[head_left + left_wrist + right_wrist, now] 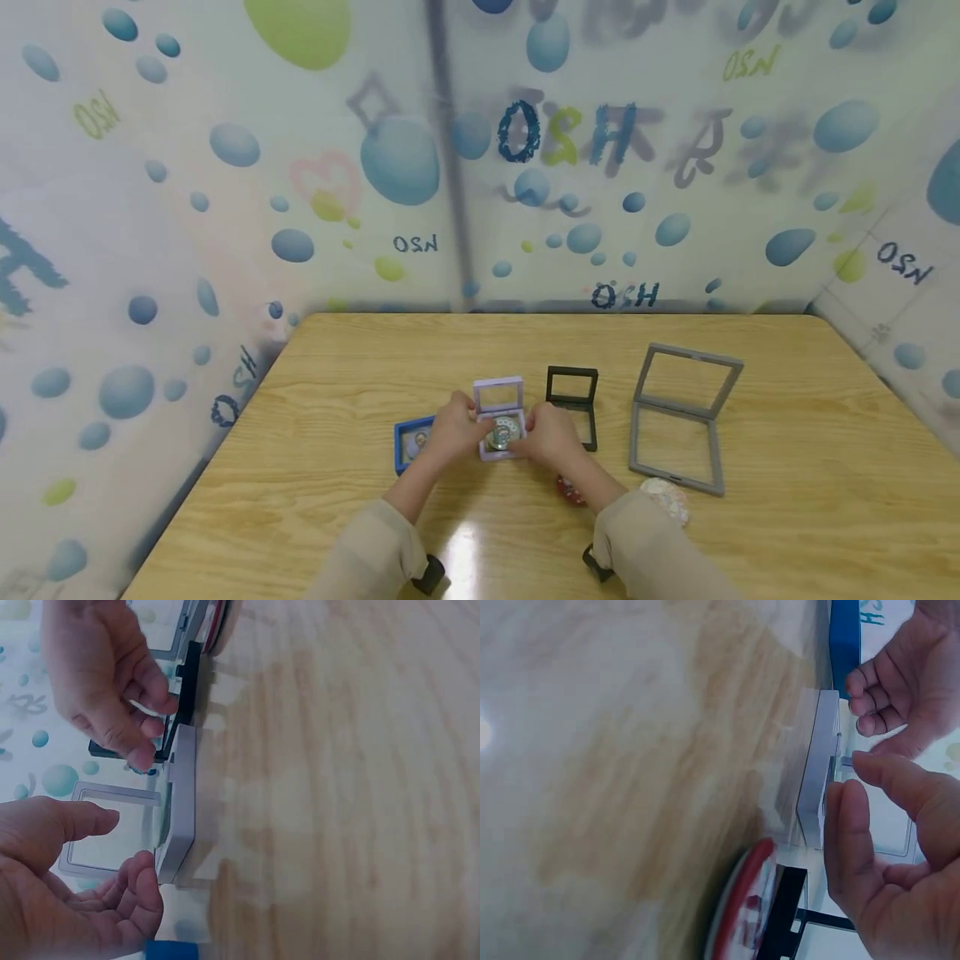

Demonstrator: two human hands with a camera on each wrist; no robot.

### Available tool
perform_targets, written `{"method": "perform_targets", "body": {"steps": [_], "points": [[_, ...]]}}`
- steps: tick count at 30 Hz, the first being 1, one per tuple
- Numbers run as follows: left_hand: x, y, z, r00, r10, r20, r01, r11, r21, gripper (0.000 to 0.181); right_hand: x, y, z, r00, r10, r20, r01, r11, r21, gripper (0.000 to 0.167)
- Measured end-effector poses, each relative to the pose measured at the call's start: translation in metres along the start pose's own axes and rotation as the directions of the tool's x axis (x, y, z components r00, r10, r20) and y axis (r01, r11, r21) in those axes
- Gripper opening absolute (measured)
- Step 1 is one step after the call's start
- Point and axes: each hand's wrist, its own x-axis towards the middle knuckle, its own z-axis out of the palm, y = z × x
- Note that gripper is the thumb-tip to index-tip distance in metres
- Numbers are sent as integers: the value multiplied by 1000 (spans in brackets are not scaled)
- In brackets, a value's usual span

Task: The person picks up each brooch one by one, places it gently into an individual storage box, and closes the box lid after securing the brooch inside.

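Head: lilac case [496,456], lid up, on table [300,492], round disc [506,431] inside; my left hand [452,429] and right hand [553,433] flank it. Left wrist: fingers curl loosely, thumb apart, holding nothing. Right wrist: two fingers straight, thumb apart, holding nothing.

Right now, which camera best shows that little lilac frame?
The head view: from above, it shows the lilac frame standing open, with a round disc on its base. The left wrist view shows its base edge-on, lid visible; the right wrist view too has the base edge-on, the right hand's fingers partly in front.
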Motion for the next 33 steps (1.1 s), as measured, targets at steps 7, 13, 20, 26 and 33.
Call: {"method": "perform_targets", "body": {"steps": [7, 13, 20, 26, 33], "points": [[2, 2, -7, 998, 57, 31, -57, 998, -5, 81, -5, 1, 4, 999, -27, 34, 28, 999, -43, 35], [1, 7, -9, 993, 116, -4, -117, 993, -16, 68, -6, 2, 4, 998, -39, 41, 38, 999, 10, 32], [-1, 8, -9, 989, 143, -43, -143, 990, -5, 54, -6, 1, 5, 999, -23, 32, 22, 1000, 15, 30], [-4, 9, -9, 991, 126, -53, -127, 992, -16, 48, -6, 2, 6, 999, -13, 30, 13, 1000, 24, 26], [-7, 11, -9, 989, 137, -62, -137, 991, -4, 42, -5, 4, 7, 1000, -14, 23, 14, 1000, 15, 27]]}}
